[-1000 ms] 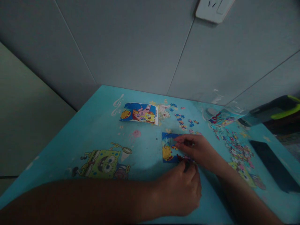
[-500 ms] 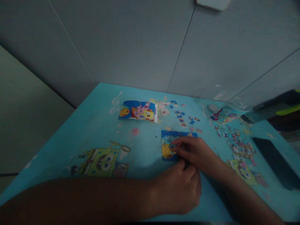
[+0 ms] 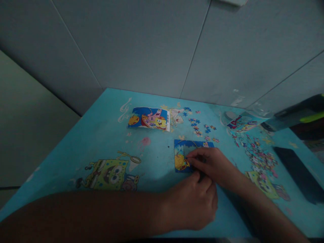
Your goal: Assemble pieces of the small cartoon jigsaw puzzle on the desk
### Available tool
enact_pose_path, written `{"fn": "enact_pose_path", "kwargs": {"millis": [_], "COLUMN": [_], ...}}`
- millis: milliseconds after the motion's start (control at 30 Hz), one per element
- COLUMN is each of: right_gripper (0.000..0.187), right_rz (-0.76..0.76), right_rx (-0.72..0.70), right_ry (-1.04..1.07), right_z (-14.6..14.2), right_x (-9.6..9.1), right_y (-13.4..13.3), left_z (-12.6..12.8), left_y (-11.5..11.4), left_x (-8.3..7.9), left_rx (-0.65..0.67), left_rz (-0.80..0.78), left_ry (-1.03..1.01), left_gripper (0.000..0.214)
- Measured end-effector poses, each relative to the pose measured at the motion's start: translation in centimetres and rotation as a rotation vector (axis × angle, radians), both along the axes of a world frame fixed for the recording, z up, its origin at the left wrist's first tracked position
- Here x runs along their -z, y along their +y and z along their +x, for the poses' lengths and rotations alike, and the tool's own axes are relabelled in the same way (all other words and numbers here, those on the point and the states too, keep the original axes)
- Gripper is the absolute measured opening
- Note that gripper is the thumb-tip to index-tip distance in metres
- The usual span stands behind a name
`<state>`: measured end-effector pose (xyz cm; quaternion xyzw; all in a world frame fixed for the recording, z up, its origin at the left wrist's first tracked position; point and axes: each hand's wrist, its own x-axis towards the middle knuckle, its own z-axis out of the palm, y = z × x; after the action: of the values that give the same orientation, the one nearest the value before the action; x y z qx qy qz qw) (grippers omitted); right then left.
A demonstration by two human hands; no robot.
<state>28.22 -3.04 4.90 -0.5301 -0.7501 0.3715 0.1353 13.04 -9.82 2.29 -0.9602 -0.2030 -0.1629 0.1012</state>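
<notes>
A partly assembled jigsaw puzzle (image 3: 179, 162), blue with a yellow patty picture, lies on the table in front of me. My right hand (image 3: 211, 163) rests over its right side, thumb and index finger pinched together above the puzzle. Whatever is between those fingertips is too small and dark to make out. My left hand (image 3: 194, 199) is curled at the puzzle's lower edge, its fingertips mostly hidden and close under the right hand. Beyond the puzzle are several loose jigsaw pieces (image 3: 194, 125).
Farther back lies a cartoon picture sheet (image 3: 149, 118). To the right are a clear plastic jar (image 3: 248, 121) on its side, a heap of small colourful pieces (image 3: 260, 157) and a dark flat object (image 3: 300, 175). A grey wall (image 3: 141, 50) borders the blue table (image 3: 101, 135).
My right index fingertip has moved slightly down, closer to the thumb. My left hand stays in nearly the same place. The view has shifted very slightly.
</notes>
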Motion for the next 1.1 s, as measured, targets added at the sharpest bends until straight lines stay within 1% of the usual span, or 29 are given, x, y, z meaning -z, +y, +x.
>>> {"fn": "enact_pose_path", "kwargs": {"millis": [433, 767, 900, 1100], "right_gripper": [0.015, 0.015, 0.016, 0.015], "right_rz": [-0.033, -0.124, -0.117, -0.061], "right_rx": [0.056, 0.091, 0.095, 0.081], "right_ry": [0.001, 0.092, 0.081, 0.034], "right_z": [-0.07, -0.03, 0.0, -0.04], "right_x": [-0.02, -0.14, 0.18, 0.13], "right_y": [0.04, 0.05, 0.03, -0.04], "left_z": [0.16, 0.04, 0.04, 0.1], "left_y": [0.05, 0.0, -0.01, 0.03], "left_x": [0.13, 0.03, -0.09, -0.09], "left_rx": [0.008, 0.006, 0.001, 0.002], "left_rz": [-0.014, 0.014, 0.006, -0.002], "left_ry": [0.008, 0.003, -0.001, 0.0], "left_gripper": [0.033, 0.033, 0.032, 0.031]}}
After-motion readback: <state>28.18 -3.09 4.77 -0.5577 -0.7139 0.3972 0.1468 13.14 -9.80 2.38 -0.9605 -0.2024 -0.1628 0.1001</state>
